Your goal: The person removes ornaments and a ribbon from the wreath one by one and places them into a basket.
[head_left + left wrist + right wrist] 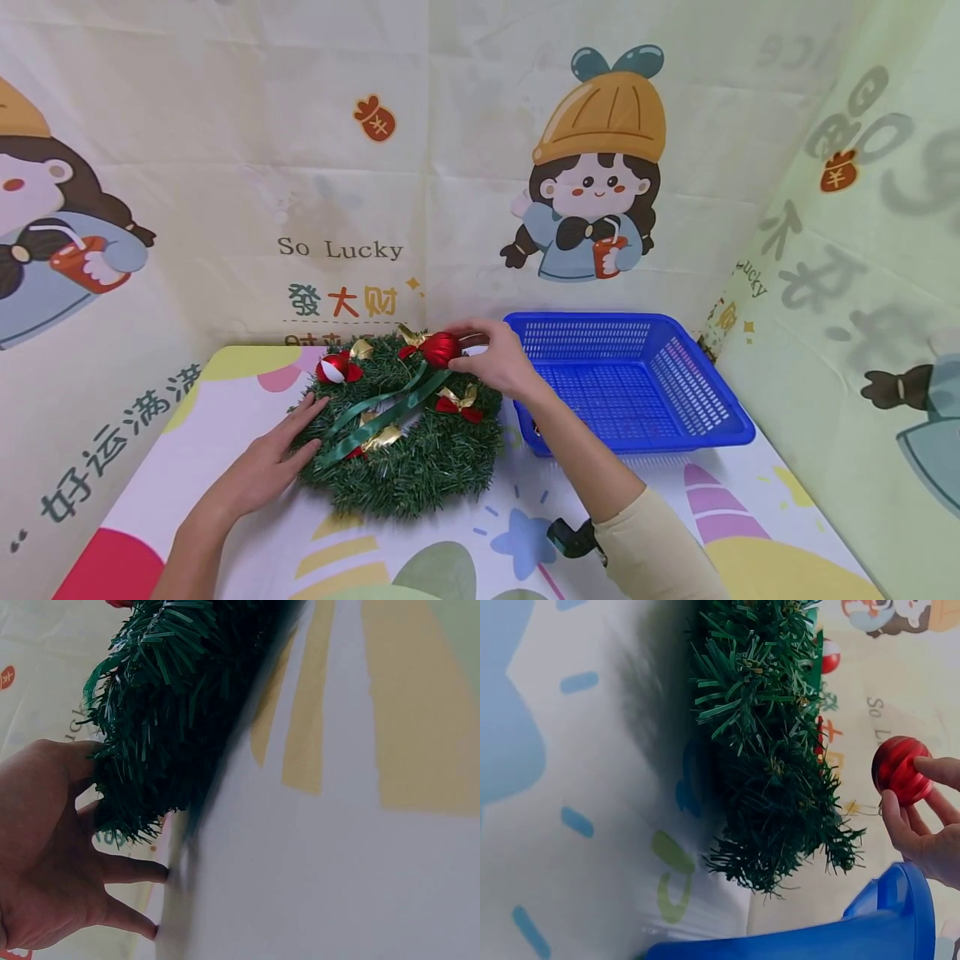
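Note:
A green wreath (420,475) lies on the table, trimmed with red and gold bows (459,403), a red-and-white ball (337,368) and a dark green ribbon (397,412). My right hand (495,358) pinches a shiny red ribbed ball ornament (440,349) above the wreath's far right side. In the right wrist view that red ball (901,771) sits between thumb and fingers, apart from the branches. My left hand (273,462) rests with spread fingers against the wreath's left edge. The left wrist view shows the left hand's fingers (135,868) straight, some touching the tabletop.
A blue plastic basket (637,446) stands right of the wreath, close to it. A small dark object (572,539) lies near the right forearm. Printed cloth (465,167) hangs behind and along the sides of the table.

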A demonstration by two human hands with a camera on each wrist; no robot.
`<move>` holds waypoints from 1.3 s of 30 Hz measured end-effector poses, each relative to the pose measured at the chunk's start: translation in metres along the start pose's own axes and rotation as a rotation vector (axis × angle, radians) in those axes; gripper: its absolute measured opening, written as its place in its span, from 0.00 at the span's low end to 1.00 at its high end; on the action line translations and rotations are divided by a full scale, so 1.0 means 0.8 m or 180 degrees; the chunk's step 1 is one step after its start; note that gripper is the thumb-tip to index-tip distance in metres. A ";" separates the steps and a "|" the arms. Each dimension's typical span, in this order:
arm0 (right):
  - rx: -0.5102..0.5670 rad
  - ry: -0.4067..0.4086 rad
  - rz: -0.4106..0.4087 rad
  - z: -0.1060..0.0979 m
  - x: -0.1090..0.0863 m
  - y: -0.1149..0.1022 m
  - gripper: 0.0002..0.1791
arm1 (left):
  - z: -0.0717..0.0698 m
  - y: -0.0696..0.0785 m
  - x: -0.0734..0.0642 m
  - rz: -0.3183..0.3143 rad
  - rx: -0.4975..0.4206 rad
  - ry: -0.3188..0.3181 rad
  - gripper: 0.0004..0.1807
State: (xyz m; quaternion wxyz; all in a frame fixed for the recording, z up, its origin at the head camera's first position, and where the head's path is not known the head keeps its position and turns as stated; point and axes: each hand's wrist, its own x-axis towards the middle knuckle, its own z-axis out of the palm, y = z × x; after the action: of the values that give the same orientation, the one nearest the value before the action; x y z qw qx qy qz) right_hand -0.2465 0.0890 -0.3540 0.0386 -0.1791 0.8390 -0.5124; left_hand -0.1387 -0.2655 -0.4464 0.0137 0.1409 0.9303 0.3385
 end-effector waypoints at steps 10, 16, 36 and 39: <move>-0.0120 0.0184 0.0112 -0.019 -0.028 0.003 0.24 | -0.001 0.000 -0.001 0.0025 0.0003 0.0000 0.34; -0.0247 0.0295 0.0101 -0.028 -0.046 0.009 0.25 | -0.001 0.000 -0.001 0.0040 0.0031 0.0004 0.34; -0.0151 0.0615 0.0221 -0.066 -0.088 0.029 0.28 | 0.000 0.000 0.001 0.0039 0.0043 0.0004 0.34; -0.0161 0.0666 0.0268 -0.071 -0.092 0.032 0.27 | -0.001 -0.001 0.001 0.0034 0.0048 0.0009 0.35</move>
State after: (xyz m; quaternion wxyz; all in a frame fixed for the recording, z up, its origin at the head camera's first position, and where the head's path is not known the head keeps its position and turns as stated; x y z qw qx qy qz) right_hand -0.1985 0.1726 -0.3585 -0.0323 -0.0901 0.8579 -0.5048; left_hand -0.1397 -0.2660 -0.4464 0.0096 0.1455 0.9320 0.3317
